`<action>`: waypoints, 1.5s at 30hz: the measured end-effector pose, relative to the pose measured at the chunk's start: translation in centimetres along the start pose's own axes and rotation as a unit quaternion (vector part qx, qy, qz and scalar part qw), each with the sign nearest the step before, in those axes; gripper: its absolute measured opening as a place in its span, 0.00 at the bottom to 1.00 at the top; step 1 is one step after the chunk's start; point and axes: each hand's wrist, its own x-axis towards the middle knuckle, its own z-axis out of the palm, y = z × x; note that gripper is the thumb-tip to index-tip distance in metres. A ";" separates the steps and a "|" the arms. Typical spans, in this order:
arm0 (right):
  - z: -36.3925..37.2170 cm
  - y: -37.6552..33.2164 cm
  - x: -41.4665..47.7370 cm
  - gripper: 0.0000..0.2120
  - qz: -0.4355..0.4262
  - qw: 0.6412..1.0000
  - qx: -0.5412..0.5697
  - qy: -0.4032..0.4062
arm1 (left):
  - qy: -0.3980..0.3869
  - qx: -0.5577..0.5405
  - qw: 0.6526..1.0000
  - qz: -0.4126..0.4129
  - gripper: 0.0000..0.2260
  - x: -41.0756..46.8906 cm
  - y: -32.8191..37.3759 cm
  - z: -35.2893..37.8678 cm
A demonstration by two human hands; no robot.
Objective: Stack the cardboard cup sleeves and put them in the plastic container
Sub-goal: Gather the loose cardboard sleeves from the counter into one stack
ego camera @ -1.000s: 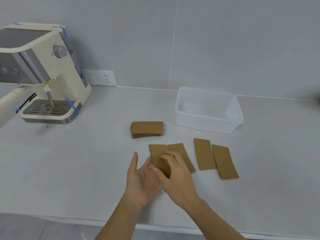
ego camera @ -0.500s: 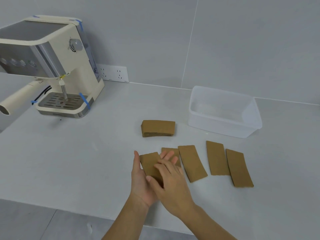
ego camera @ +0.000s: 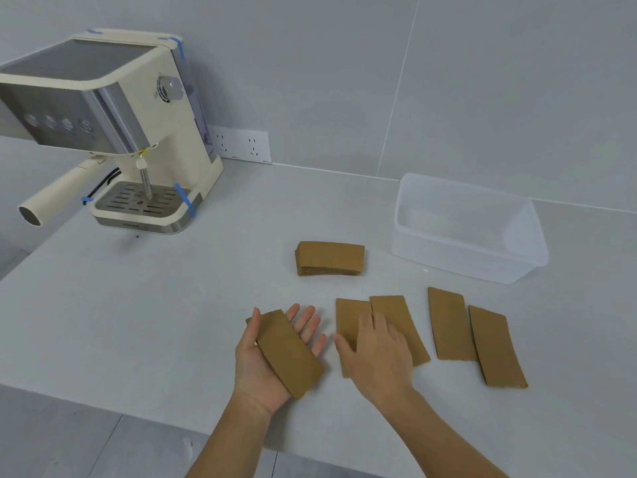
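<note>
Gathering step: the left hand cradles one sleeve on its open palm, thumb hooked over an edge, while the right hand presses flat, fingers spread, on the loose sleeve nearest the stack — next, slide it onto the held one. The container, right of the stack, sits empty.

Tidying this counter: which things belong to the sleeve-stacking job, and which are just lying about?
Job: sleeve in the left hand; four loose sleeves; stacked sleeves; plastic container; right hand.
Bystanders: espresso machine; wall socket.
</note>
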 end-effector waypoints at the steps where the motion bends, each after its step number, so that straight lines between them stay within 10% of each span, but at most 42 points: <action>1: 0.2 0.0 -0.1 0.21 0.003 1.000 -0.025 -0.015 | 0.002 -0.002 1.000 0.000 0.30 0.0 0.2 -0.1; 14: 2.7 0.1 -0.3 0.18 -0.019 0.996 -0.087 0.011 | 0.023 -0.019 1.000 0.009 0.29 0.4 0.7 -0.9; 29: -2.0 -1.7 1.2 0.17 -0.022 0.956 0.291 -0.003 | 0.005 0.013 1.000 -0.008 0.33 0.9 0.5 2.0; 45: -2.4 -2.0 0.1 0.18 -0.131 0.964 0.220 -0.074 | -0.028 0.069 0.997 0.016 0.32 1.7 -1.3 5.3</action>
